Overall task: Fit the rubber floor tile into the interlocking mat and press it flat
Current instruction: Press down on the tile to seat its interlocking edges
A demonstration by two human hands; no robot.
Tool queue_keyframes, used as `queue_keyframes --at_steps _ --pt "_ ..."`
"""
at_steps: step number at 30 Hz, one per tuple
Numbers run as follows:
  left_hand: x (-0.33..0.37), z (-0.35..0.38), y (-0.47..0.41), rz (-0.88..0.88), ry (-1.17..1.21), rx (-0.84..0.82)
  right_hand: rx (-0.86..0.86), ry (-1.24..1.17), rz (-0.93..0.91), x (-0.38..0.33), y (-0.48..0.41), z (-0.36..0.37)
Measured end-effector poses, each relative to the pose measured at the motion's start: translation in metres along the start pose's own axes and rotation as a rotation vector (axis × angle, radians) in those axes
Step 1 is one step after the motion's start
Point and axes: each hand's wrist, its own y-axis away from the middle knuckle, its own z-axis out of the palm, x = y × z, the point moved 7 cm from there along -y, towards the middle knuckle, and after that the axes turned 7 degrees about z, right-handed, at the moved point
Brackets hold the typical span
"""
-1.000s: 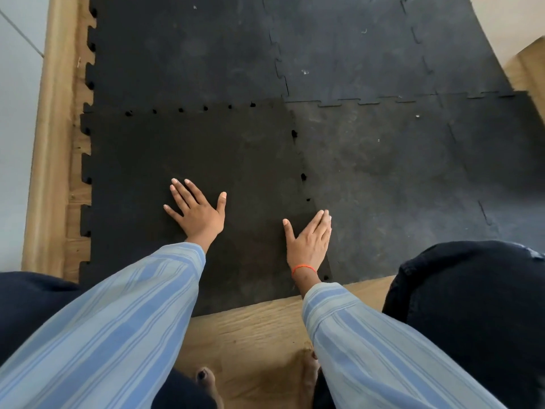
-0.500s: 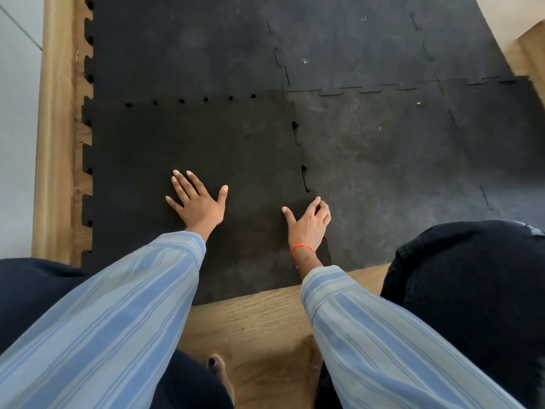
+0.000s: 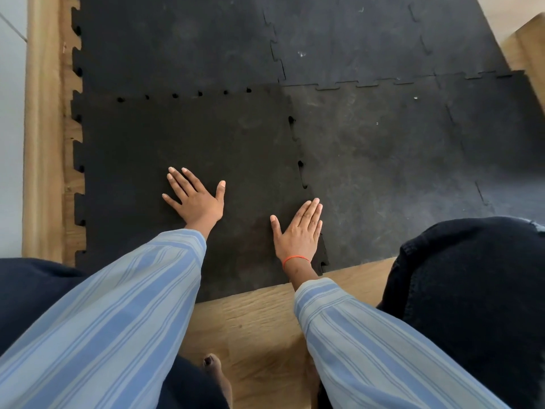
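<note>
A black rubber floor tile [image 3: 188, 137] with toothed edges lies at the near left of the interlocking mat [image 3: 383, 149]. My left hand [image 3: 196, 199] rests flat on the tile's middle, fingers spread. My right hand [image 3: 298, 231], with an orange band at the wrist, lies flat with fingers together on the tile's right edge, over the seam. Small dark gaps show along the tile's far seam and along the right seam beyond my right hand.
Wooden floor [image 3: 259, 320] shows in front of the mat and in a strip along its left side, beside a wooden skirting [image 3: 41, 128]. My knees in dark trousers [image 3: 472, 290] flank my arms. A toe [image 3: 212, 364] shows below.
My right hand went from flat to fingers curled at the seam, and now lies flat again on the tile's right edge. The left hand has stayed in place.
</note>
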Motion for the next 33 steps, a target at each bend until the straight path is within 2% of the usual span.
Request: queue_keyframes --at_steps 6,11,15,29,33 --pt "0.007 0.003 -0.002 0.036 0.001 -0.051 -0.042 0.017 -0.003 0.003 -0.004 0.002" --pt "0.017 0.006 0.003 0.089 -0.017 -0.048 0.024 -0.001 -0.039 0.010 0.002 0.001" --pt "0.025 0.008 0.007 0.098 -0.035 -0.024 0.113 -0.050 0.131 0.046 0.036 0.009" --pt "0.031 0.013 0.007 0.053 -0.031 0.039 0.014 -0.081 0.156 0.050 0.030 0.020" --pt "0.032 0.012 0.006 0.050 -0.020 0.045 0.042 -0.102 0.161 0.050 0.031 0.022"
